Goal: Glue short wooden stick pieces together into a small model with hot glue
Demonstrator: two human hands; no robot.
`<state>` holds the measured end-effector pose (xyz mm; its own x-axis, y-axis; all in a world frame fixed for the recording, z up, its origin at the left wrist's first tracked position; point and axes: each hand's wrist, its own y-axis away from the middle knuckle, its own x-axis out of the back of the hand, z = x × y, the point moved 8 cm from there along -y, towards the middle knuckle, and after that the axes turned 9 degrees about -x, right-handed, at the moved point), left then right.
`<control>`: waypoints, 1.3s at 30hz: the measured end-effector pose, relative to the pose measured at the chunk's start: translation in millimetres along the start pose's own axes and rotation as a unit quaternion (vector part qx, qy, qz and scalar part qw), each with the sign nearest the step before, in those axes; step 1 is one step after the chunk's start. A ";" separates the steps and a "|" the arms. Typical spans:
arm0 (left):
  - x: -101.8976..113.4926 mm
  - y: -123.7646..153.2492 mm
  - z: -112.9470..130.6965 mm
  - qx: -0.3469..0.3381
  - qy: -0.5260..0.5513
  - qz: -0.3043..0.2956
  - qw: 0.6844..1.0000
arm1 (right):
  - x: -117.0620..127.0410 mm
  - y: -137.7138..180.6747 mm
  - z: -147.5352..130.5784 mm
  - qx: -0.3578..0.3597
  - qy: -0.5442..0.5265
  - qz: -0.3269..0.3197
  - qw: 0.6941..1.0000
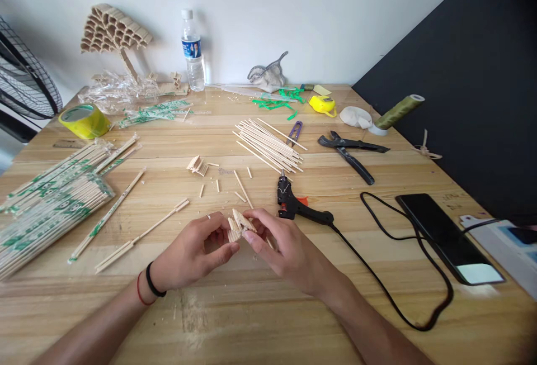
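Note:
My left hand (193, 251) and my right hand (282, 245) meet over the near middle of the wooden table (268, 320). Both pinch a small cluster of short glued wooden stick pieces (239, 225) between their fingertips. A black glue gun (298, 206) lies just right of my right hand, its cord trailing to the right. Short cut stick pieces (218, 183) lie scattered beyond my hands, beside another small glued bundle (198, 165). A pile of bare wooden sticks (271, 145) rests farther back.
Wrapped chopsticks (50, 203) are heaped at the left with yellow tape (85, 120). Black pliers (350, 152), purple snips (295, 132), a phone (448, 237), a thread spool (398, 110), a water bottle (193, 52) and a stick-built tree model (113, 32) stand around.

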<state>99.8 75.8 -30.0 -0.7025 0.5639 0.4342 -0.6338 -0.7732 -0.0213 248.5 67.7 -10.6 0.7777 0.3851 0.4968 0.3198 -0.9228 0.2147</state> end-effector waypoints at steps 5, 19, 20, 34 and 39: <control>0.5 -0.3 0.9 -0.001 -0.008 0.003 1.000 | -1.2 0.7 -0.4 -0.003 0.011 -0.007 1.000; -0.6 -0.7 3.5 -0.020 -0.043 0.001 0.999 | -2.0 2.4 -0.5 0.010 0.037 -0.003 0.999; -0.8 -0.6 3.5 -0.021 -0.047 0.001 0.999 | -1.9 2.3 -0.7 0.012 0.037 -0.003 0.999; -0.9 -2.4 5.7 -0.032 -0.060 0.000 0.998 | -2.1 2.7 -1.2 0.013 0.053 -0.002 0.999; -0.9 -0.8 6.4 -0.032 -0.065 0.001 0.997 | -2.0 2.7 -1.5 0.013 0.050 -0.003 0.999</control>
<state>102.9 74.0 -24.6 -0.6584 0.5177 0.5463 -0.6555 -0.7511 -0.0783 246.9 64.5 -9.8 0.7181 0.3880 0.5778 0.3394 -0.9200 0.1961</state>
